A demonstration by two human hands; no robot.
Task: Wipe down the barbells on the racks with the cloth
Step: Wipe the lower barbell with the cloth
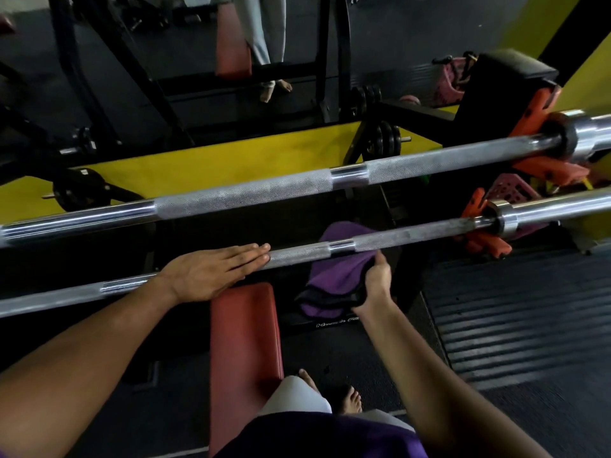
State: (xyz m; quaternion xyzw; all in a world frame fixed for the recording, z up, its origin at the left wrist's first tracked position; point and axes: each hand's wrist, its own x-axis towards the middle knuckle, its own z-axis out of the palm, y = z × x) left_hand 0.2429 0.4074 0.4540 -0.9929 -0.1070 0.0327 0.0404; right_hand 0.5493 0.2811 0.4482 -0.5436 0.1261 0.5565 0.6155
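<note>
Closest in is the person's purple shirt [330, 434] and a knee over the red bench pad [246, 325], bare foot [350, 399] on the dark floor. The hands are apart. The left hand [211, 269] lies flat, fingers straight, on the near bar [297, 256], which runs across to its orange rack hook [476, 206]. The right hand [377, 279] pinches a purple cloth [334, 276] that hangs under and behind that bar, right by the smooth ring in the knurling. The far bar [264, 190] sits higher up, untouched.

What could go wrong, probably: the cloth is bunched and only held by an edge, so it could snag on the knurling or slip out mid-wipe. Also the bar can roll in the hooks under that flat palm, so the underside may get skipped.
</note>
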